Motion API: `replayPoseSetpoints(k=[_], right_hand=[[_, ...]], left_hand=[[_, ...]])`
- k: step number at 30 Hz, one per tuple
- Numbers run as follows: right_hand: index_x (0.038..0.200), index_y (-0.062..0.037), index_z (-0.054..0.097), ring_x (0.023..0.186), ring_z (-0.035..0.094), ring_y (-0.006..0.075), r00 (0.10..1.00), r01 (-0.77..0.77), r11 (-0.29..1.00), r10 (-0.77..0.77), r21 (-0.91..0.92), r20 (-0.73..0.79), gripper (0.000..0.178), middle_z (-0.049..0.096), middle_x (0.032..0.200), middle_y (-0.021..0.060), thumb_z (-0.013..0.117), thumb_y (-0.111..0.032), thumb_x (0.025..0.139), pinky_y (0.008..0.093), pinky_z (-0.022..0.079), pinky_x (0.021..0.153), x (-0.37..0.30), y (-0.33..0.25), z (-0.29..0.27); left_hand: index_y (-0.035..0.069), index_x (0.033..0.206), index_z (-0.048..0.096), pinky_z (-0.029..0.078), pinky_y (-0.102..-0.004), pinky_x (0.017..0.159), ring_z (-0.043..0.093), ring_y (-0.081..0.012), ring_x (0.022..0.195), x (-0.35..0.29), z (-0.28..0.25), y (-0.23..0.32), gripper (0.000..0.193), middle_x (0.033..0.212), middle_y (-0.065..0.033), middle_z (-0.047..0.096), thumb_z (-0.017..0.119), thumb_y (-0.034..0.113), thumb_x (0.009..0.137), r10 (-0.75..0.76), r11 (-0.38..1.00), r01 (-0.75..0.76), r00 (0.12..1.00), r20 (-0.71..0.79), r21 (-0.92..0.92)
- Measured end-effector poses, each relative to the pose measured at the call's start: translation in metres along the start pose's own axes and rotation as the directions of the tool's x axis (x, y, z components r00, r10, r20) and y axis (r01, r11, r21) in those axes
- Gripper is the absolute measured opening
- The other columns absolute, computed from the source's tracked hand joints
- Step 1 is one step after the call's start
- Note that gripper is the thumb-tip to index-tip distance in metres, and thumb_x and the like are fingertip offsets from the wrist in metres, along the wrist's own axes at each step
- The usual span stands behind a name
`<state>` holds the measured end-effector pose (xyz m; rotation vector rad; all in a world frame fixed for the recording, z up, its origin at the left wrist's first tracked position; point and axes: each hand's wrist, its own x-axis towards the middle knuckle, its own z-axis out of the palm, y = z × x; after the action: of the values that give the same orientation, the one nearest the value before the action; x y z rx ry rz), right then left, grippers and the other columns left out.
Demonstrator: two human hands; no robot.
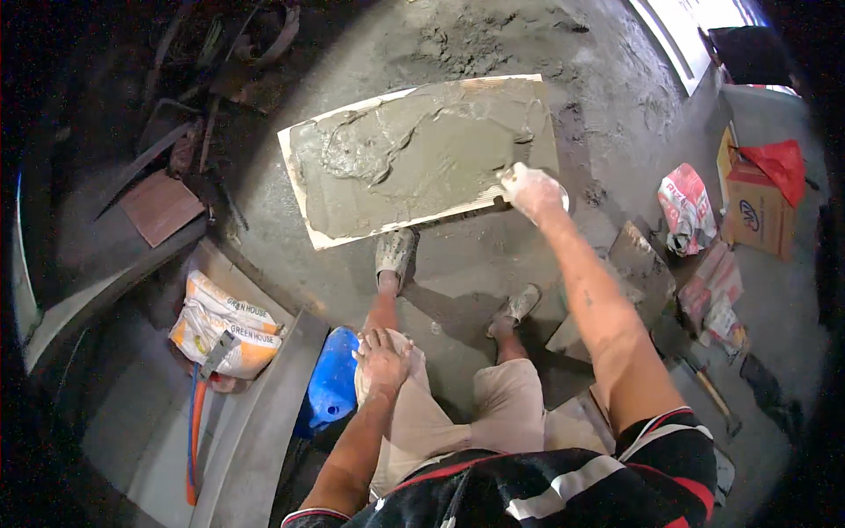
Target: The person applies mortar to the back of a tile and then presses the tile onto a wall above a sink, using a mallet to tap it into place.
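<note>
Wet grey mortar (pixel 440 145) covers most of a large pale tile (pixel 323 239) lying on the floor ahead of me. Bare pale strips show along the tile's edges. My right hand (pixel 534 194), whitened with cement, is closed at the tile's near right edge on what looks like a trowel. The trowel is mostly hidden by the hand, and any blade is hard to tell from the mortar. My left hand (pixel 385 359) lies on my left knee, palm down, fingers apart, holding nothing.
A blue plastic container (pixel 333 378) stands by my left leg. Further left are a white-and-orange bag (pixel 227 326) and a reddish-brown tile piece (pixel 162 209). On the right lie a red-and-white bag (pixel 687 209), a cardboard box (pixel 759 211) and a hammer (pixel 711 392). Loose mortar (pixel 466 44) lies beyond the tile.
</note>
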<state>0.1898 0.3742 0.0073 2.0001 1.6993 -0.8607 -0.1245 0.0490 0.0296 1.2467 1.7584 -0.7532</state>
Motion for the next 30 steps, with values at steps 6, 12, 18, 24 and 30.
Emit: replayPoseSetpoints(k=[6,12,18,24,30], right_hand=[[0.115,-0.0064,0.065,0.112,0.065,0.0424,0.997,-0.036,0.999,0.035,-0.007,-0.075,0.051,0.07,0.115,0.0245,0.049,-0.053,0.101,0.0522,0.05,0.097,0.036,0.054,0.001],[0.101,-0.0025,0.069,0.087,0.072,0.0386,0.978,0.189,0.976,-0.178,0.104,-0.108,0.052,0.074,0.094,0.0209,0.054,-0.053,0.099,0.0471,0.055,0.078,0.052,0.073,0.022],[0.087,-0.0047,0.065,0.046,0.052,0.0153,0.955,-0.296,0.429,0.124,0.853,0.269,0.046,0.056,0.062,0.0022,0.059,-0.048,0.102,0.0317,0.042,0.045,-0.007,0.056,-0.007],[0.084,-0.0071,0.061,0.044,0.049,0.0143,0.96,-0.28,0.512,0.172,0.812,0.223,0.047,0.054,0.062,0.0012,0.054,-0.05,0.102,0.0334,0.041,0.043,0.027,0.062,-0.009],[0.086,-0.0056,0.061,0.043,0.048,0.0165,0.966,-0.254,0.556,0.182,0.791,0.183,0.048,0.052,0.06,0.0031,0.054,-0.049,0.103,0.0356,0.041,0.042,0.006,0.093,0.01]], left_hand=[[0.001,0.16,0.028,0.019,-0.0634,0.122,0.016,-0.0428,0.156,-0.001,-0.002,-0.001,0.09,0.167,-0.0191,0.028,0.047,0.064,0.098,-0.001,1.0,0.001,1.0,0.003,-0.008],[0.0,0.16,0.029,0.02,-0.0644,0.122,0.019,-0.0442,0.155,-0.001,-0.001,-0.003,0.09,0.166,-0.0208,0.029,0.047,0.064,0.098,0.014,1.0,-0.014,1.0,-0.015,-0.011],[-0.001,0.159,0.031,0.022,-0.0644,0.121,0.021,-0.0443,0.154,0.001,0.0,-0.004,0.089,0.165,-0.0221,0.031,0.045,0.064,0.099,0.016,1.0,-0.016,0.999,-0.033,-0.001],[-0.001,0.158,0.031,0.021,-0.0637,0.122,0.02,-0.045,0.155,0.0,-0.002,-0.006,0.088,0.165,-0.0217,0.031,0.046,0.063,0.099,0.03,1.0,-0.03,0.999,-0.031,-0.006],[-0.001,0.159,0.03,0.02,-0.0626,0.123,0.019,-0.045,0.155,0.001,-0.001,-0.007,0.09,0.165,-0.0225,0.031,0.046,0.063,0.099,0.004,1.0,-0.004,1.0,-0.028,-0.019]])
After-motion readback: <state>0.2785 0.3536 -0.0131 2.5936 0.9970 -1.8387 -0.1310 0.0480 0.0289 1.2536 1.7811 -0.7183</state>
